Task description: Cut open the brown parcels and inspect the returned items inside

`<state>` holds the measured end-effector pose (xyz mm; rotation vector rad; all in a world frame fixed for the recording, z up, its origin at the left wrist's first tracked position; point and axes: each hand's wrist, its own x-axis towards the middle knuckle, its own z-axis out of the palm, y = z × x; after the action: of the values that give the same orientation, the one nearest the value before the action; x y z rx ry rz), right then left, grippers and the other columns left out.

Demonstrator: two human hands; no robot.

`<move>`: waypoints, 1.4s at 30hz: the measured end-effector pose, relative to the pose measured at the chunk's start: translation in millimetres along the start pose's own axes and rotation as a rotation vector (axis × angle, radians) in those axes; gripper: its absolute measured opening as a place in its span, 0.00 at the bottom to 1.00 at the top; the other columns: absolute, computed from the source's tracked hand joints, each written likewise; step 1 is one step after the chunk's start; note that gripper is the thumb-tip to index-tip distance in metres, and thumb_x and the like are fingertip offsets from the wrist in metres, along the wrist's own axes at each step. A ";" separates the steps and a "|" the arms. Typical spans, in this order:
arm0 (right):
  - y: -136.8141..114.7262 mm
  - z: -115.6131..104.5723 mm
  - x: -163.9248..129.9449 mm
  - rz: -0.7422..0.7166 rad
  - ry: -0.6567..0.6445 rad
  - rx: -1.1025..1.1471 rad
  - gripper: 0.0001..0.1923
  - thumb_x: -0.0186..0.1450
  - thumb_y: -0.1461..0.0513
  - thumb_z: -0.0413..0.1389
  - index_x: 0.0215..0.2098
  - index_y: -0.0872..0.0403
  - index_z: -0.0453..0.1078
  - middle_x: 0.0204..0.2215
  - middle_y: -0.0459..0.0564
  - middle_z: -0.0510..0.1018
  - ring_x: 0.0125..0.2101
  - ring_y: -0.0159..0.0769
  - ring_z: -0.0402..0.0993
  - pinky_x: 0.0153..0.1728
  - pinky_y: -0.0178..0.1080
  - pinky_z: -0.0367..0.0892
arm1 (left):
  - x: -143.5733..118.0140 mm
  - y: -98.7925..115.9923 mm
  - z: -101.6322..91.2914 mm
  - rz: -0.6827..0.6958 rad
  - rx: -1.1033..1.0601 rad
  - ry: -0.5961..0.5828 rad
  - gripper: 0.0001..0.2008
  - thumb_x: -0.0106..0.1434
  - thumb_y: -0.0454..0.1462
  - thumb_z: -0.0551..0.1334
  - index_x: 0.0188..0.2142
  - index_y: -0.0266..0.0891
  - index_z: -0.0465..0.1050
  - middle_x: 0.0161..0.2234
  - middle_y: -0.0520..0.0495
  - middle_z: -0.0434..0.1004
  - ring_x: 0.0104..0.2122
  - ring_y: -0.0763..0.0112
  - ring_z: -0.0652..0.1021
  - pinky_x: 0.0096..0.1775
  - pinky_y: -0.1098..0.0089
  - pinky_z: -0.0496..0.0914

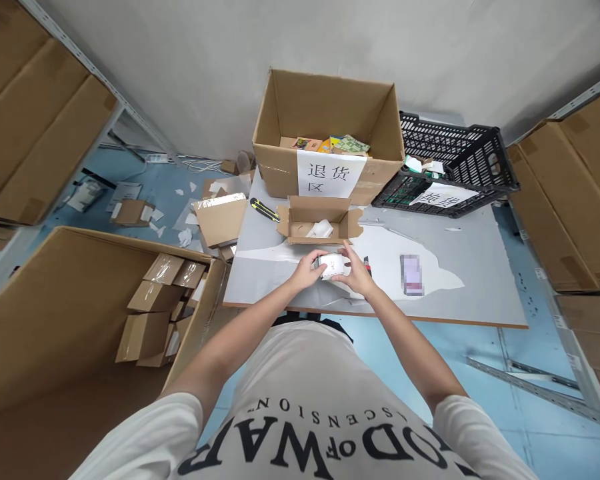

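Fingers of left hand and right hand: curled, pinching a small white box from its two ends, box held between them just above the table. Beyond: open carton, just past the hands; yellow knife left; phone right; large carton; black crate.

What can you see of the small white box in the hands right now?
The small white box is a compact white carton, apparently cardboard, with faint dark print on its top face. It looks closed and lies roughly level, held above the grey table just in front of the open brown carton. The left hand grips its left end, the right hand its right.
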<state>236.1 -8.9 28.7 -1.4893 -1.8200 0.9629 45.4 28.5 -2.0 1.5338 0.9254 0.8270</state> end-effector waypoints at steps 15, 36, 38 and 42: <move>-3.2 -2.2 -3.0 -0.097 -0.008 -0.201 0.55 0.50 0.43 0.62 0.66 0.49 0.42 0.60 0.60 0.56 0.60 0.54 0.53 0.57 0.57 0.55 | -7.3 10.5 -15.3 0.143 0.248 -0.102 0.53 0.43 0.50 0.72 0.63 0.40 0.48 0.59 0.34 0.59 0.58 0.48 0.64 0.57 0.50 0.60; -7.4 -4.5 -20.7 -0.074 0.120 -0.043 0.41 0.64 0.49 0.51 0.68 0.49 0.36 0.65 0.56 0.52 0.63 0.47 0.50 0.58 0.53 0.56 | -9.0 8.2 -7.6 0.215 0.336 -0.027 0.18 0.60 0.38 0.60 0.50 0.38 0.69 0.56 0.40 0.67 0.54 0.60 0.70 0.55 0.57 0.65; -13.5 -4.5 -16.9 -0.128 0.048 -0.136 0.40 0.65 0.49 0.48 0.68 0.49 0.33 0.65 0.55 0.49 0.64 0.46 0.48 0.60 0.54 0.53 | -7.8 7.1 -5.4 0.210 0.316 -0.014 0.18 0.59 0.37 0.61 0.49 0.37 0.69 0.55 0.39 0.68 0.54 0.60 0.71 0.55 0.58 0.65; -19.0 -1.0 -7.6 -0.232 -0.167 -0.374 0.40 0.66 0.47 0.46 0.68 0.50 0.32 0.67 0.56 0.40 0.65 0.49 0.38 0.60 0.56 0.51 | -5.2 -0.9 -2.8 0.149 0.231 -0.010 0.29 0.54 0.35 0.64 0.55 0.39 0.60 0.54 0.39 0.69 0.55 0.58 0.70 0.54 0.56 0.66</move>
<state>228.0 -18.3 44.9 -1.3954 -2.3343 0.6750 40.4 25.2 -2.6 1.8233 0.9330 0.8390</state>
